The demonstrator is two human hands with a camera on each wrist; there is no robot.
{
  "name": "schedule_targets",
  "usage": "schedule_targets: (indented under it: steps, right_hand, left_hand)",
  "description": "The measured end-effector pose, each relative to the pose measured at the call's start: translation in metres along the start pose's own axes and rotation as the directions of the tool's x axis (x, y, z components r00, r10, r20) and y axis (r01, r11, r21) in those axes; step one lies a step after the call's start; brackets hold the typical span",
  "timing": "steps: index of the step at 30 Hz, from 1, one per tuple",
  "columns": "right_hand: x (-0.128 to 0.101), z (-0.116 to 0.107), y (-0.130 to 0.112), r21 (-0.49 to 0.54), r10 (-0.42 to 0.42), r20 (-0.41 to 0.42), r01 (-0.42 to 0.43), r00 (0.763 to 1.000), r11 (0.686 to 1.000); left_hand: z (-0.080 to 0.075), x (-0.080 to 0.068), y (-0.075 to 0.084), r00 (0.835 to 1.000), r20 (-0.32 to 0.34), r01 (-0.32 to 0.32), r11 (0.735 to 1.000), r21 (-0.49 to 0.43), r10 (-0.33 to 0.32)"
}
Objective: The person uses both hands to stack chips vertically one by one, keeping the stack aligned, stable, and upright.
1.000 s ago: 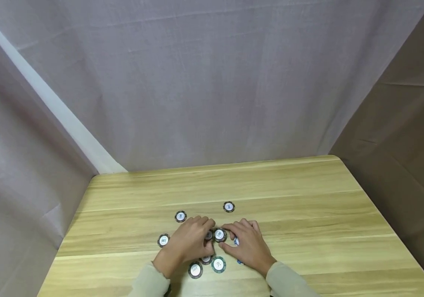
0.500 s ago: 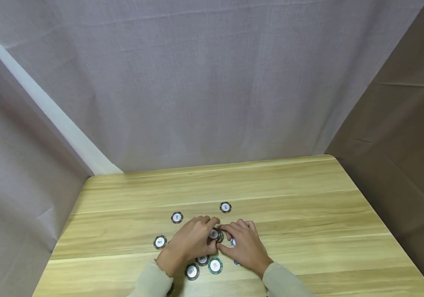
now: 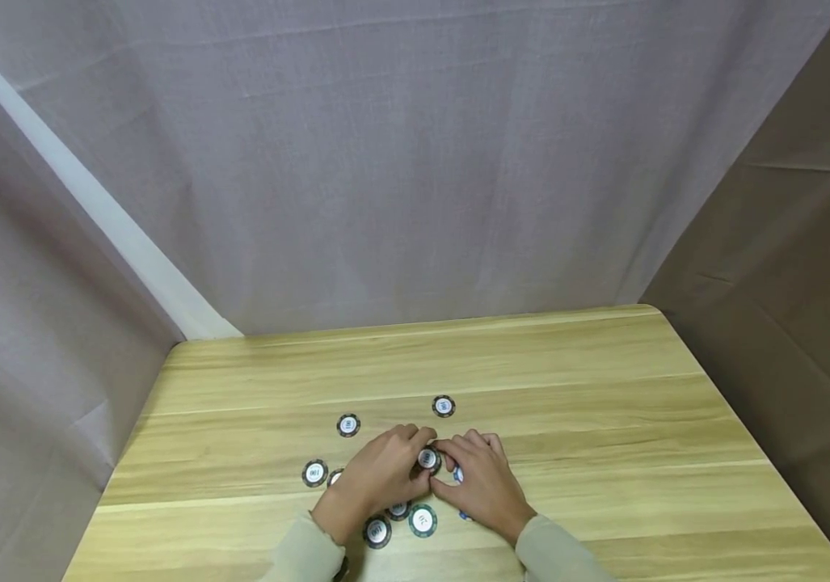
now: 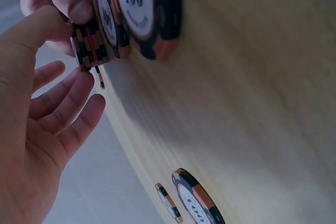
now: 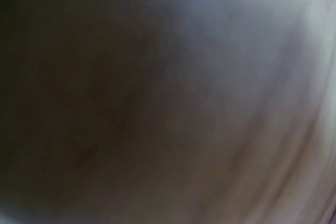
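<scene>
Grey cloth hangs behind and to the left of a pale wooden counter [image 3: 531, 364], with brown cloth on the right. Near its front edge the two hands meet over a small stack of chips [image 3: 427, 459]. The left hand [image 3: 378, 473] lies knuckles up with its fingers curled in toward the stack; in the left wrist view its thumb presses the near side of the stack [image 4: 88, 45] while the other fingers [image 4: 63, 114] hang loosely spread below, not closed on anything. The right hand [image 3: 483, 481] comes in from the other side, thumb and forefinger pinching the stack's edge. Both forearms, in light sleeves, angle in from the near edge so the hands form a shallow V.

To do this well, I judge the two hands should squeeze evenly from opposite sides so the chips line up flush, keeping the stack flat on the wood and not tipping it.

Around the hands lie loose chips: a green-rimmed chip [image 3: 423, 520] and a dark chip [image 3: 377, 531] just near the wrists, a chip marked 100 [image 3: 314, 473] to the left, another [image 3: 347, 425] farther left, and one [image 3: 444, 406] beyond the fingertips. The right wrist view is only blur.
</scene>
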State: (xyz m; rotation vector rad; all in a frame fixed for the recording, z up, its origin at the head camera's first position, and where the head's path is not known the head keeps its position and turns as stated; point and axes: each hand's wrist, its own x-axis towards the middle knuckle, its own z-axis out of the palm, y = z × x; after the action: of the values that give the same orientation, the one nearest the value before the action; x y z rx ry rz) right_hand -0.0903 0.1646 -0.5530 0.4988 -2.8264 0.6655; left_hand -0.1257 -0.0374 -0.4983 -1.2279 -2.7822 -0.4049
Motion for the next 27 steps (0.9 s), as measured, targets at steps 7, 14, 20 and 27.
schedule_targets:
  steps: [7, 14, 20, 27]
  right_hand:
    - [0.0, 0.0, 0.0, 0.01, -0.001, 0.014, 0.001, 1.0, 1.0]
    - [0.0, 0.005, 0.0, 0.018, -0.024, -0.026, 0.024, 0.999, 1.0]
    - [0.002, 0.01, -0.003, 0.042, -0.034, -0.026, 0.035, 0.999, 0.999]
    - [0.0, 0.003, 0.003, 0.079, 0.01, 0.005, -0.011, 1.0, 0.997]
  left_hand:
    - [-0.004, -0.004, -0.001, 0.998, 0.049, 0.049, 0.991, -0.122, -0.043]
    - [-0.004, -0.007, 0.001, 0.99, 0.092, 0.123, 0.963, -0.239, -0.103]
    - [0.002, -0.014, -0.001, 0.987, 0.074, 0.161, 0.95, -0.269, -0.146]
    - [0.007, -0.011, -0.001, 0.974, 0.09, 0.226, 0.903, -0.365, -0.207]
